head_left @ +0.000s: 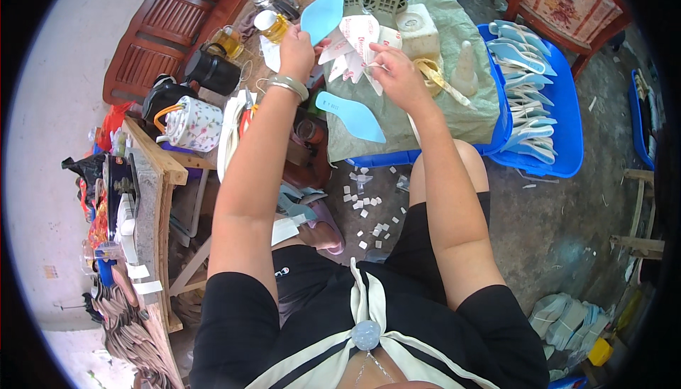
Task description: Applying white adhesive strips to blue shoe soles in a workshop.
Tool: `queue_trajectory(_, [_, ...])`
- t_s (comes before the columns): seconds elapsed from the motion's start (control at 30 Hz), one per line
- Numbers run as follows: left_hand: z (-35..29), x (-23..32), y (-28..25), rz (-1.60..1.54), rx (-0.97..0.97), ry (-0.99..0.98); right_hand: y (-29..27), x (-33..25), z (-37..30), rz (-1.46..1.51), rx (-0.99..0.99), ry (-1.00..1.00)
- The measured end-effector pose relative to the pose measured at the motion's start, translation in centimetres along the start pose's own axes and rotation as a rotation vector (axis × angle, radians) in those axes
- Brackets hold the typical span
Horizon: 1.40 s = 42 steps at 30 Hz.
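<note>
My left hand (298, 54), with a bangle at the wrist, grips a light-blue insole (328, 7) by its lower end and holds it up tilted. The fingers of my right hand (399, 75) are pinched together at the edge of several white insole-shaped pieces (358, 38) with red print. What lies between those fingertips is too small to make out. Below both hands, a second blue insole (351, 116) rests on the green cloth (418, 125). Dark-green sole-shaped pieces (386, 0) are just beyond the white pieces.
To the right, a blue bin (567, 134) holds stacked insoles. A whitish container (418, 31), a cone-tipped bottle (465, 70) and yellow tape (434, 77) stand near my right hand. Left are a jar (271, 26), black mug (211, 70) and floral teapot (191, 125). White squares litter the floor.
</note>
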<state>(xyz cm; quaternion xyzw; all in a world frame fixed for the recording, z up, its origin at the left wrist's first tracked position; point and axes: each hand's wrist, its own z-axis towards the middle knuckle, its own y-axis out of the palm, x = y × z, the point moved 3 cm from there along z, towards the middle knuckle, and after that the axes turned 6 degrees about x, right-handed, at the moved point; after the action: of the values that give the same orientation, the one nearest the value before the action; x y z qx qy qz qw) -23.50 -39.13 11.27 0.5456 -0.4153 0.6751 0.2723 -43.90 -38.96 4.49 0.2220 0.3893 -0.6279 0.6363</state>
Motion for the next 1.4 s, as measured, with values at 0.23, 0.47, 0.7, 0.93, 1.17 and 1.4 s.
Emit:
queue_trajectory(0.23, [-0.5,-2.6,-1.0,-0.440,0.087,-0.061,0.6,-0.4,-0.5,0.037,-0.068,0.100])
queue_trajectory(0.47, [-1.2,-2.5,-1.6,-0.513,0.080,-0.095,1.5,1.0,-0.7,0.124,-0.100,0.236])
queue_trajectory(0.7, [-2.1,-3.3,-1.0,-0.505,0.066,-0.102,1.8,-0.9,0.9,0.715,0.106,0.479])
queue_trajectory(0.93, [-1.9,-3.2,-1.0,-0.319,0.115,0.085,2.1,-5.9,10.4,0.351,0.105,0.408])
queue_trajectory(1.17, [-1.4,-2.3,0.2,-0.305,0.147,0.127,3.1,-4.2,17.0,-0.366,0.027,0.373])
queue_trajectory(1.4, [-0.9,-1.9,0.9,-0.822,0.218,-0.183,1.5,-4.3,13.8,0.018,0.425,0.322])
